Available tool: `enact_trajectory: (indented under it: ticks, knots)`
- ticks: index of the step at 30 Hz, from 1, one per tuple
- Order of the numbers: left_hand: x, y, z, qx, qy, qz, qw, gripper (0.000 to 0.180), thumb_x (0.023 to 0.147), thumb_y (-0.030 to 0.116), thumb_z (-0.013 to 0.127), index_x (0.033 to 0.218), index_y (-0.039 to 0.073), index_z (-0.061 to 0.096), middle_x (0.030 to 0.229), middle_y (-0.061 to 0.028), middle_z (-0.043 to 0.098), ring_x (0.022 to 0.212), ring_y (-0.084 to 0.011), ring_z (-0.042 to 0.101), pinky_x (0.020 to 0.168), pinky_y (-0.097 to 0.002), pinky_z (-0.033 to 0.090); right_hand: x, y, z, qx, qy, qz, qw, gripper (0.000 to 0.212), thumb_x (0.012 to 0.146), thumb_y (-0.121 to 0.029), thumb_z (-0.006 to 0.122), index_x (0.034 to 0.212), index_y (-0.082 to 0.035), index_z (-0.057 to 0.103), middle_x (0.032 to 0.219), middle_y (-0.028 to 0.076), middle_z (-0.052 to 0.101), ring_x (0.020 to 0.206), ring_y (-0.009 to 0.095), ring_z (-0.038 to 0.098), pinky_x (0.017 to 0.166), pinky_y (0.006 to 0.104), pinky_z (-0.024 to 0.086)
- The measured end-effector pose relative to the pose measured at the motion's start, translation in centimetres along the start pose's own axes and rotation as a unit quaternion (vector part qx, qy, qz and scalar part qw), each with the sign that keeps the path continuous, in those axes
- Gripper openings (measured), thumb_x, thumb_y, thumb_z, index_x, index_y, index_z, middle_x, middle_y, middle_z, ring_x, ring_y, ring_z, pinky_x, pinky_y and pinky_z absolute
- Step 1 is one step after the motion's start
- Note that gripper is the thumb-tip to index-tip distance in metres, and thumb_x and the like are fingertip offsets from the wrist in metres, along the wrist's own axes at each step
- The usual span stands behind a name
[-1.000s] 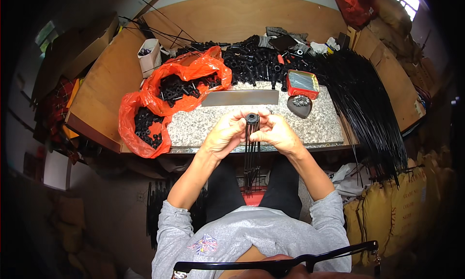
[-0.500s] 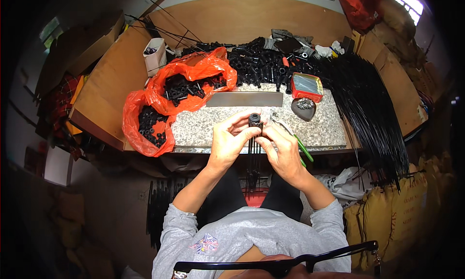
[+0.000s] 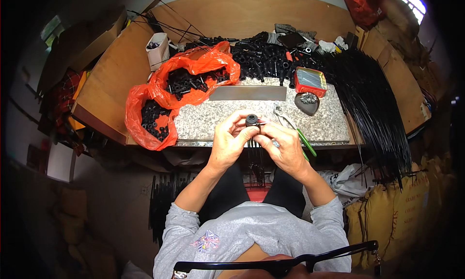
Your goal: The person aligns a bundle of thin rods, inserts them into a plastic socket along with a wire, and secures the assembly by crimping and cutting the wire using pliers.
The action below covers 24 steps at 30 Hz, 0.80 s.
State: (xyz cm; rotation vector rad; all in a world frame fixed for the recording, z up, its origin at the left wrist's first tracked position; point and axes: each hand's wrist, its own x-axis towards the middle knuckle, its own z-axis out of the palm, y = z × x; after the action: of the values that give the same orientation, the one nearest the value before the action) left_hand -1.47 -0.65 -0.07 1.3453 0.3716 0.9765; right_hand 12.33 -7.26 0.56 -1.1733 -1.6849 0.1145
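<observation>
Over the front edge of the stone slab (image 3: 198,126), my left hand (image 3: 228,142) is closed round a black round plastic hub (image 3: 251,119). The hub stands upright, its ringed top facing up, and a bunch of thin black rods (image 3: 255,165) hangs down from it. At the hub's right side, my right hand (image 3: 286,150) pinches thumb and fingers together; whatever lies between them is hidden. Pliers with green handles (image 3: 306,145) lie on the slab just beyond my right hand, their metal jaws pointing away.
A flat metal bar (image 3: 248,93) lies across the slab. Right of it are a red tin (image 3: 311,89) and a dark dish of small metal bits (image 3: 307,104). Orange bags (image 3: 157,102) hold black plastic parts at left. Long black rods (image 3: 378,119) overhang the right edge; a black parts heap (image 3: 261,61) lies behind.
The view has shifted slightly, so the bench sits a little higher and further right. My right fingers have moved at the hub's side, and more of the pliers shows. Left hand keeps its hold.
</observation>
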Motion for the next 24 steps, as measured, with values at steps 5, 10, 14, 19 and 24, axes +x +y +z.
enact_trajectory:
  ticks: [5,10,14,19,24]
  knots:
    - [0.1,1.1,0.2,-0.03,-0.034,0.017,0.999,0.031,0.081,0.014,0.063,0.105,-0.004,0.053,0.108,-0.0169,0.058,0.1,-0.0206,0.056,0.087,-0.0328,0.046,0.0,-0.1,0.0,0.154,0.001,0.121,0.981,0.016,0.077,-0.011,0.065,0.086,0.002,0.06,0.079,0.011,0.062,0.073,0.021,0.064,0.065,0.0283,0.05]
    - [0.0,0.7,-0.8,-0.017,-0.098,0.038,0.994,0.027,0.08,0.003,0.059,0.106,-0.004,0.056,0.115,-0.0141,0.056,0.102,-0.0183,0.054,0.089,-0.0312,0.044,0.1,-0.4,-0.1,0.196,0.009,0.117,0.974,0.021,0.073,-0.009,0.07,0.088,0.001,0.059,0.08,0.008,0.062,0.07,0.014,0.062,0.061,0.0252,0.05]
    - [-0.3,0.3,-1.4,-0.026,-0.133,0.012,0.991,0.027,0.08,0.009,0.061,0.104,-0.004,0.058,0.115,-0.0142,0.055,0.104,-0.0189,0.053,0.091,-0.0321,0.042,-0.5,-0.2,0.2,0.203,0.015,0.122,0.972,0.021,0.071,-0.007,0.071,0.088,0.002,0.062,0.086,0.01,0.063,0.069,0.014,0.063,0.061,0.0239,0.051]
    - [-0.9,-1.3,-2.1,-0.023,-0.119,-0.031,0.992,0.031,0.081,0.015,0.062,0.104,-0.004,0.057,0.113,-0.0135,0.056,0.104,-0.0186,0.053,0.092,-0.0317,0.041,-1.2,0.1,0.9,0.194,0.034,0.132,0.971,0.017,0.07,-0.004,0.071,0.084,0.002,0.064,0.088,0.011,0.065,0.069,0.013,0.063,0.06,0.0237,0.05]
    - [-1.1,-1.6,-1.5,-0.014,-0.102,-0.04,0.994,0.043,0.077,0.037,0.066,0.095,-0.001,0.058,0.113,-0.0168,0.055,0.103,-0.0203,0.053,0.091,-0.0342,0.04,-1.9,0.9,1.0,0.205,0.021,0.143,0.968,0.013,0.07,-0.003,0.07,0.08,0.003,0.064,0.078,0.01,0.065,0.066,0.012,0.062,0.059,0.0224,0.049]
